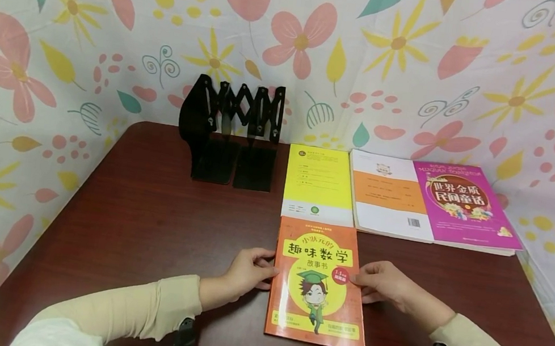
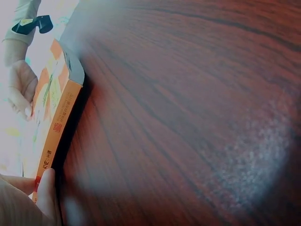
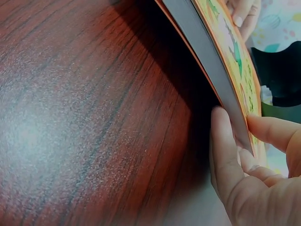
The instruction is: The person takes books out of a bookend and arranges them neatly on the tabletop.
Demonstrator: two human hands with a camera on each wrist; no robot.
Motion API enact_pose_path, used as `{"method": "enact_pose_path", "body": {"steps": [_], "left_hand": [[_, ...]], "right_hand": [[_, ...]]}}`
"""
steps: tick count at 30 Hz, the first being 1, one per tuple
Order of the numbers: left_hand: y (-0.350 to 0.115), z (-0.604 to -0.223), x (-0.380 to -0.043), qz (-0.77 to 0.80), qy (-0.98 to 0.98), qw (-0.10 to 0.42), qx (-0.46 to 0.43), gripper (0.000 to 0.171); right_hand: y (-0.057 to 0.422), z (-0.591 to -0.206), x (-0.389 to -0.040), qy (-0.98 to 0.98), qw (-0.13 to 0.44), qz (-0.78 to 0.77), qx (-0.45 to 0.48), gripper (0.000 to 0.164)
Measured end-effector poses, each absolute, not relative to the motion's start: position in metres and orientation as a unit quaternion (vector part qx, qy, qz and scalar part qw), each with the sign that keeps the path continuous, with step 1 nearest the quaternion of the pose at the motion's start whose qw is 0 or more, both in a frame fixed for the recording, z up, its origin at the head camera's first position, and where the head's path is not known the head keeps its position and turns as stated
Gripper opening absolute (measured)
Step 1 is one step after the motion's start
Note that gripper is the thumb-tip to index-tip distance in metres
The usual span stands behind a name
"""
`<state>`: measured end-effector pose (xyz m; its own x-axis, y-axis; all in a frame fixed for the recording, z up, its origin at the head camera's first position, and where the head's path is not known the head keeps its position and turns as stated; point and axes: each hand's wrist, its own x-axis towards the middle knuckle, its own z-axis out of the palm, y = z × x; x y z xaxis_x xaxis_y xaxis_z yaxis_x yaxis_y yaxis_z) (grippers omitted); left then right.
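An orange book [image 1: 316,297] has a cartoon figure in a green cap on its cover. My left hand [image 1: 241,276] pinches its spine edge, thumb and fingers on either face. On the opposite, page-side edge, my right hand [image 1: 390,286] grips it the same way. In the left wrist view, the orange spine [image 2: 63,120] stands above a dark shadow on the table; the right wrist view shows a similar dark gap under the pages [image 3: 211,61]. The book's far end meets or overlaps a yellow book [image 1: 319,180]; whether they touch is unclear.
A black expandable bookend [image 1: 233,133] stands at the back of the brown table [image 1: 148,221]. Right of the yellow book lie a white-and-orange book [image 1: 390,194] and a purple book [image 1: 469,203], side by side. A flower-patterned cloth [image 1: 171,24] hangs behind the table.
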<state>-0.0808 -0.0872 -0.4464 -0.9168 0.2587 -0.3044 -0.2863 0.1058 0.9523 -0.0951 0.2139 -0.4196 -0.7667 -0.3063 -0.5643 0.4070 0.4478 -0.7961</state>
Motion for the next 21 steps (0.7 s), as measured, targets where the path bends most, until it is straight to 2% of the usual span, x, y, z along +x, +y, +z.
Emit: {"method": "enact_pose_path", "body": {"steps": [7,15,21], "left_hand": [[-0.0878,-0.4457,-0.0788,0.655,0.728,0.200,0.017,0.048],[-0.0890,-0.4469,-0.0799,0.617,0.763,0.171,0.085,0.047],[-0.0909,-0.4490,-0.0812,0.600,0.774,0.175,0.102,0.049]], "right_hand": [[0.2134,-0.4204,-0.0932,0.801,0.324,-0.502,0.026,0.029],[0.2124,-0.4192,-0.0872,0.841,0.282,-0.462,-0.017,0.026],[0.2149,-0.4189,-0.0853,0.868,0.259,-0.424,-0.025,0.025]]}}
